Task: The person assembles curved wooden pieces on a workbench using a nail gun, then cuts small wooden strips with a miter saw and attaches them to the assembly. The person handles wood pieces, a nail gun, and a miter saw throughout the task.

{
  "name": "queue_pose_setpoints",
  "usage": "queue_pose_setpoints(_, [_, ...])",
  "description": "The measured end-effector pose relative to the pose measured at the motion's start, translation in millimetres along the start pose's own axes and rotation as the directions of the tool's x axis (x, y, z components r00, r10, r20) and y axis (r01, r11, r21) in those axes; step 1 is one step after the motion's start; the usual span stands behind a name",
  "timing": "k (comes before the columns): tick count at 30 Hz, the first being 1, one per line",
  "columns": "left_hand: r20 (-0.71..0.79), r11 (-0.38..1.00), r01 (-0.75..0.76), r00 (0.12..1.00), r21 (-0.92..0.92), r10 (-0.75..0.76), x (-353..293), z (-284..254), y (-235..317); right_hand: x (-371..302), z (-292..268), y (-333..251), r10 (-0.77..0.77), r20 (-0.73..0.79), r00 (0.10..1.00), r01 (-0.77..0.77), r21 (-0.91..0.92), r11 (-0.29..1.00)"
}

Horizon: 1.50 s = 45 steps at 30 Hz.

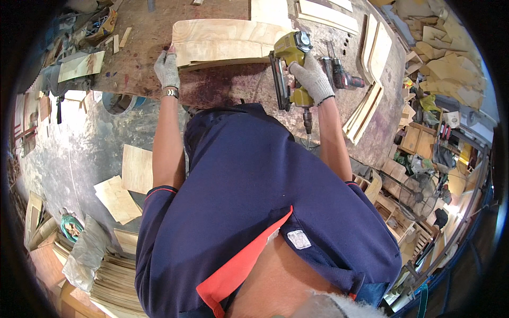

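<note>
A curved pale plywood piece point(228, 42) lies on the worktable in front of me, with a long wooden strip along its near edge. My left hand point(168, 70), in a grey knit glove with some bare fingertips and a watch at the wrist, grips its left end. My right hand point(314, 80), also gloved, is wrapped round the handle of a yellow-green nail gun point(292, 49). The gun's black magazine is on its left side, and an air hose fitting hangs from its handle. Its nose is close to the plywood's right end; whether they touch I cannot tell.
A cordless drill point(344, 79) lies right of my right hand. Curved wooden strips point(376, 47) are stacked along the table's right side, flat boards point(327, 17) at the back. Wood offcuts point(453, 69) pile up far right. Plywood sheets point(117, 199) lie at lower left.
</note>
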<state>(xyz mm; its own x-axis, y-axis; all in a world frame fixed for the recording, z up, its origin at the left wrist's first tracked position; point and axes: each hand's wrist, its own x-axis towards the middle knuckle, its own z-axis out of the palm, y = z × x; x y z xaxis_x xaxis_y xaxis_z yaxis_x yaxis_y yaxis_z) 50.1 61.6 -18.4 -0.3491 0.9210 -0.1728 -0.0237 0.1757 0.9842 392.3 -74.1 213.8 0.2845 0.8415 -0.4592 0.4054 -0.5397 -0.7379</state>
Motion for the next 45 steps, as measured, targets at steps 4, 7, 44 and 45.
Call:
queue_pose_setpoints(4, [-0.028, 0.999, -0.025, 0.999, -0.041, 0.024, -3.4, 2.8, 4.8, 1.4, 2.6, 0.0, 0.012, -0.015, 1.000, -0.013, -0.036, 0.999])
queue_pose_setpoints(7, [-0.002, 1.000, -0.004, 1.000, -0.027, 0.004, -6.4, 1.9, 13.3, 0.8, 2.3, -1.6, 0.006, -0.028, 1.000, -0.008, -0.070, 0.998])
queue_pose_setpoints(44, [0.749, 0.787, -0.427, 0.660, 0.446, -0.066, -48.7, -28.5, 38.0, -68.0, -25.7, 47.0, 0.067, -0.255, 0.965, 0.000, 0.254, 0.967])
queue_pose_setpoints(45, [0.761, 0.749, -0.489, 0.649, 0.447, -0.030, -52.1, -33.1, 33.5, -68.2, -26.4, 43.1, 0.038, -0.228, 0.973, 0.029, 0.286, 0.958])
